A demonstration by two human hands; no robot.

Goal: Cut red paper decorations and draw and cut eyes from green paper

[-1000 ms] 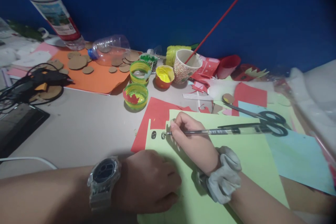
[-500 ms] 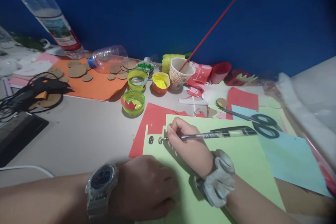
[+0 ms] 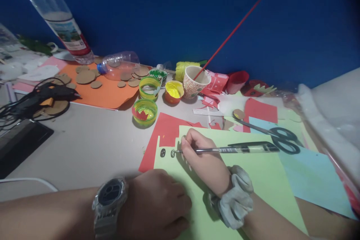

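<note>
My right hand (image 3: pixel 204 157) grips a black pen (image 3: pixel 236 149) in a writing hold, a grey scrunchie around the wrist. The pen's tip touches the light green paper (image 3: pixel 253 180) at the second of two small dark ovals drawn near its left edge. The first oval is mostly filled in black; the second has a dark outline with a paler inside. On the paper's lower left rests my left hand (image 3: pixel 157 202), fingers curled under and palm hidden, with a watch (image 3: pixel 110 194) on the wrist. Red paper (image 3: pixel 168 127) lies partly under the green sheet.
Scissors (image 3: pixel 284 138) lie on blue paper (image 3: pixel 317 172) at right. Small green-yellow cups (image 3: pixel 144 111), a paper cup (image 3: pixel 194 82) holding a red stick, and bottles (image 3: pixel 67 33) stand behind. A glue gun (image 3: pixel 47 92) and its cable are left, beside cardboard discs (image 3: pixel 86 76).
The view has shifted slightly, so everything sits a little lower and to the right. The pen tip stays at the second oval, and my left hand keeps its place on the paper.
</note>
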